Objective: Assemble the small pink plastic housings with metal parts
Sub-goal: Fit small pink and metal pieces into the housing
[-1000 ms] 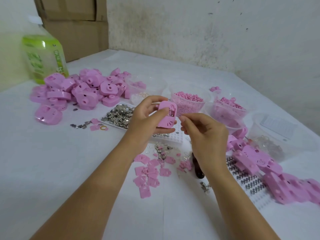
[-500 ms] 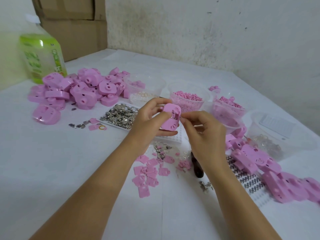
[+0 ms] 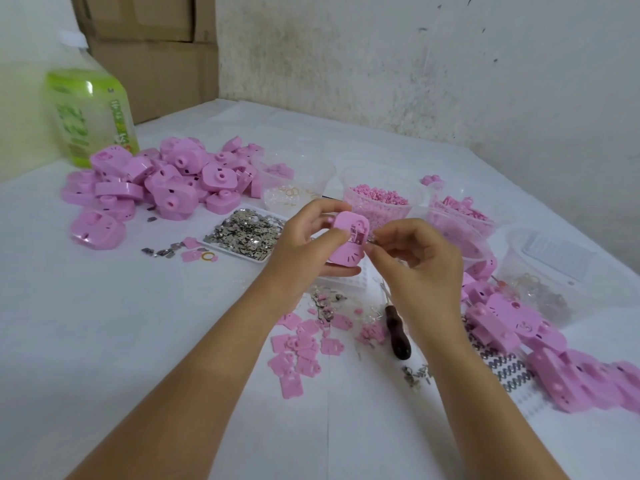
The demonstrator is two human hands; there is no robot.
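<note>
My left hand (image 3: 304, 242) grips a small pink housing (image 3: 348, 239) above the table, its open inner side turned toward me. My right hand (image 3: 419, 261) pinches a tiny metal part (image 3: 370, 241) at the housing's right edge, by the recess where metal shows. A white tray of loose metal parts (image 3: 247, 233) lies just left of my hands. Small flat pink covers (image 3: 298, 348) are scattered on the table below my hands.
A heap of pink housings (image 3: 156, 188) lies at the back left beside a green bottle (image 3: 86, 116). Clear tubs of pink bits (image 3: 381, 202) stand behind my hands. More housings (image 3: 540, 344) and a spring tray (image 3: 509, 375) sit right. A dark-handled tool (image 3: 398, 332) lies between my arms.
My right hand has closed in from the right and brought its metal part up to the housing. The left hand has kept its grip and turned the housing slightly.
</note>
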